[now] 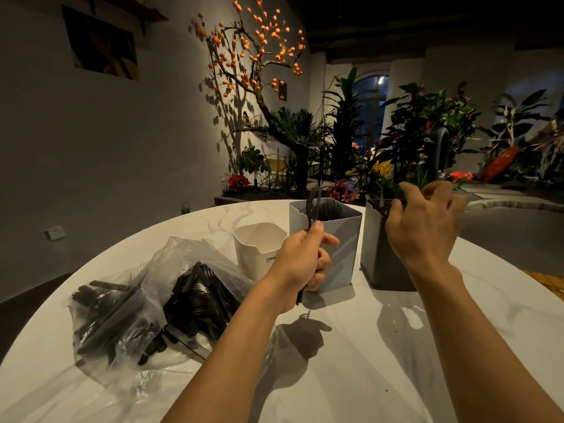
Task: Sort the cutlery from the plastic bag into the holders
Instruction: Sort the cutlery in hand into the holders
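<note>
A clear plastic bag [128, 303] full of black plastic cutlery [195, 297] lies on the left of the white marble table [351, 355]. Three holders stand behind it: a white one [259, 245], a light blue one [338, 236] with black cutlery inside, and a dark grey one [381, 257]. My left hand [302, 257] grips a few black cutlery pieces [314, 199] upright in front of the blue holder. My right hand [427, 221] is over the grey holder's rim, its fingers pinching a black piece there; its shape is hard to make out.
The table's round edge curves at left and back. Behind it are potted plants and flowers [406, 141] and a branch with orange blossoms [250, 47] against the wall. An orange patterned surface [546, 282] shows at the right edge.
</note>
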Tool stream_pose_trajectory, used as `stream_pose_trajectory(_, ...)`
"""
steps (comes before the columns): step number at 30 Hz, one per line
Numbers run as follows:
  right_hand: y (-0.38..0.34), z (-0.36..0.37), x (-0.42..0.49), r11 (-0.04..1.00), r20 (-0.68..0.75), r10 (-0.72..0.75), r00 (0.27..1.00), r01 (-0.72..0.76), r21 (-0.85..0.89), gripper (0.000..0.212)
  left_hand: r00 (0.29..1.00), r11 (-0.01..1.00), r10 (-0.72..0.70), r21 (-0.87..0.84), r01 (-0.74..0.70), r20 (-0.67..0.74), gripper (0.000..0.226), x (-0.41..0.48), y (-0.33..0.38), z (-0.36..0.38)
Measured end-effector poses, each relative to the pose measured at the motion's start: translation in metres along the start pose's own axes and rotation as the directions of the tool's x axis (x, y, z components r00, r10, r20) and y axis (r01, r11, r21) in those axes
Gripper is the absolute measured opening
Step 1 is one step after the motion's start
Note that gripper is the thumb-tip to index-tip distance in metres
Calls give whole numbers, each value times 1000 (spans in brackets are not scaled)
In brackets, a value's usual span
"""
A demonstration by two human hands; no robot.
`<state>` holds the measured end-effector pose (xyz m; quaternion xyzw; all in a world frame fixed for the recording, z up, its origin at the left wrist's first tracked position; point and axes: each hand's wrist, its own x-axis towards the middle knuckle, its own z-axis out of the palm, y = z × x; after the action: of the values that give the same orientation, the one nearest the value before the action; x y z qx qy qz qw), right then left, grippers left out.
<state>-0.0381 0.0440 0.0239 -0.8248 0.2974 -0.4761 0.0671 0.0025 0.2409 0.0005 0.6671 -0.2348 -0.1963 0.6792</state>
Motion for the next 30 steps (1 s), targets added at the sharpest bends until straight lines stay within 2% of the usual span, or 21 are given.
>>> stream_pose_trajectory(3,2,-2,1,998,94,-11,996,16,-54,46,1000,1000,4,-11,-4,-1,47,0,0,0)
stream_pose_trajectory(6,5,2,1,998,297,23,955,-3,-68,40,1000,1000,3,-7,-3,1,47,0,0,0)
stream_pose_trajectory(8,5,1,1,999,351,30,936,-14,-50,40,1000,1000,2,-9,-2,8,47,-1,1,0)
stream_pose_trajectory(11,0,-5,3,999,358,37,933,-21,-49,43,1000,1000,1,-27,-1,12,48,-2,2,0)
stream_pose_trajectory(13,-8,-12,4,999,261,10,965,0,-38,41,1000,999,-2,-40,3,19,49,-3,3,1)
stream_pose_trajectory(15,-21,-22,4,997,157,-81,984,82,2,41,999,998,-3,-65,6,36,51,-4,4,1)
stream_pose_trajectory(16,-30,-29,5,990,175,-138,975,130,56,47,999,997,-3,-78,6,47,51,-4,4,0)
stream_pose_trajectory(17,-40,-36,4,979,250,-177,952,145,142,54,998,996,-2,-92,7,62,52,-4,5,-1)
stream_pose_trajectory(18,-50,-42,2,963,376,-201,904,111,246,58,997,994,-1,-110,9,81,53,-4,5,-1)
stream_pose_trajectory(20,-67,-49,-7,901,623,-249,742,-58,430,51,992,988,-3,-154,23,129,54,-5,6,-1)
stream_pose_trajectory(21,-73,-50,-11,866,678,-281,679,-126,485,43,988,984,-6,-176,33,155,54,-7,7,-1)
stream_pose_trajectory(22,-77,-50,-14,830,696,-307,649,-175,530,36,985,980,-8,-192,42,174,53,-8,8,-2)
stream_pose_trajectory(27,-69,-51,-10,715,708,-314,633,-333,614,29,986,983,9,-185,23,166,59,-10,11,-2)
stream_pose_trajectory(30,-60,-55,-3,563,671,-259,695,-456,689,21,990,989,-6,-147,27,140,58,-7,11,1)
